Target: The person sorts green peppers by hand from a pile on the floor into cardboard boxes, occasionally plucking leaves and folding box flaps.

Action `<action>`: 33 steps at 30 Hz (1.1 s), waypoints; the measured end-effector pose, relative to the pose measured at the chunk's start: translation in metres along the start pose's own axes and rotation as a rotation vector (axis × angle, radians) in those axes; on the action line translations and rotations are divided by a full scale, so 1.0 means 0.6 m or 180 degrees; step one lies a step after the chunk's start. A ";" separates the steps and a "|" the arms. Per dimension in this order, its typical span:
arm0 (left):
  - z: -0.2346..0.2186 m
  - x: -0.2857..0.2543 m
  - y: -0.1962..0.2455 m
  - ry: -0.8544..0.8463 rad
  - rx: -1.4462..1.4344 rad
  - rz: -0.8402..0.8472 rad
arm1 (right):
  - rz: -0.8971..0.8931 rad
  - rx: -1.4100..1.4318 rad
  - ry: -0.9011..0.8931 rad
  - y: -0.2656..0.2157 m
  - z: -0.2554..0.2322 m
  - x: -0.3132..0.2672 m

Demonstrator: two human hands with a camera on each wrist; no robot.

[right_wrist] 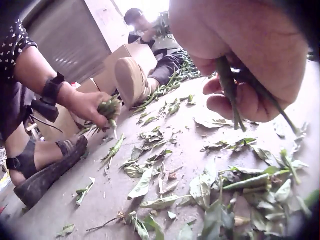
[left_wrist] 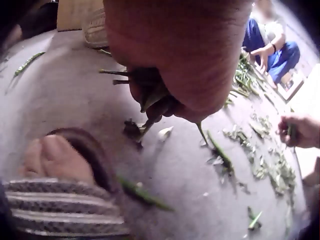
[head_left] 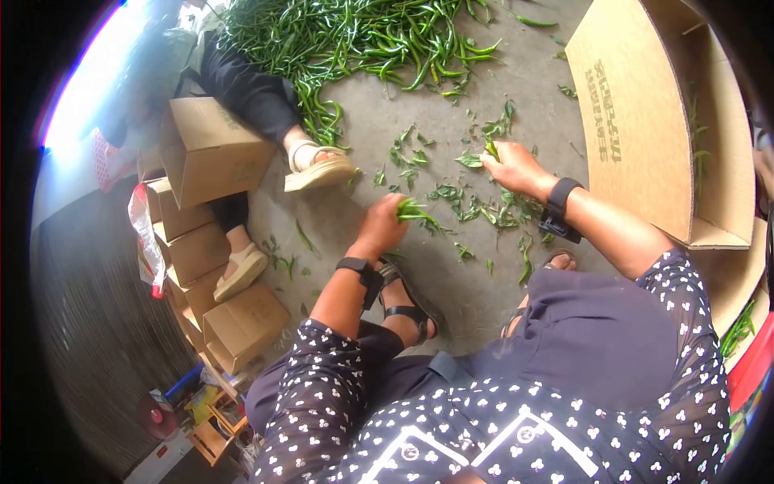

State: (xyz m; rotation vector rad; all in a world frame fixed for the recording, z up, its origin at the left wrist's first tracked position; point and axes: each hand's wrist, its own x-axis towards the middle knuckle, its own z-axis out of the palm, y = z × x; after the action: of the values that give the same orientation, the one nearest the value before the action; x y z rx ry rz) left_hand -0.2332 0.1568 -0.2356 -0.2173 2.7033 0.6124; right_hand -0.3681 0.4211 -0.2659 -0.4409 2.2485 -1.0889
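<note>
My left hand grips a bunch of green chili peppers, whose ends stick out past the fingers above the floor. In the left wrist view, stems and tips poke out on both sides of the curled fingers. Farther right, my right hand pinches a few green chilies between thumb and fingers, over scattered leaves. A large heap of green chilies spreads over the floor beyond both hands.
A tall open cardboard box stands at the right, with some chilies inside. Stacked cardboard boxes are on the left, beside another person's sandaled foot. Loose leaves litter the concrete floor. A second person sits beyond the heap.
</note>
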 end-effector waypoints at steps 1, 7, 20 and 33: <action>0.004 0.005 0.014 -0.0175 0.0071 0.0438 | 0.0003 0.0003 -0.0007 -0.003 -0.001 0.000; 0.032 0.025 0.049 -0.0573 0.0788 0.1357 | -0.0017 -0.0022 0.0001 -0.003 0.000 -0.006; 0.023 -0.058 -0.030 -0.1636 0.1750 0.0719 | 0.0105 -0.0306 -0.0188 -0.001 0.012 -0.009; 0.007 0.051 0.131 -0.0100 -0.2245 -0.0871 | 0.0959 0.3094 -0.1052 -0.043 0.033 -0.033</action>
State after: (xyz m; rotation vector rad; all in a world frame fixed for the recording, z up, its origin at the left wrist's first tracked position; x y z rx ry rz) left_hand -0.2779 0.2268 -0.2205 -0.7266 2.2589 1.4316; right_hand -0.3393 0.4041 -0.2481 0.1247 1.2321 -1.6161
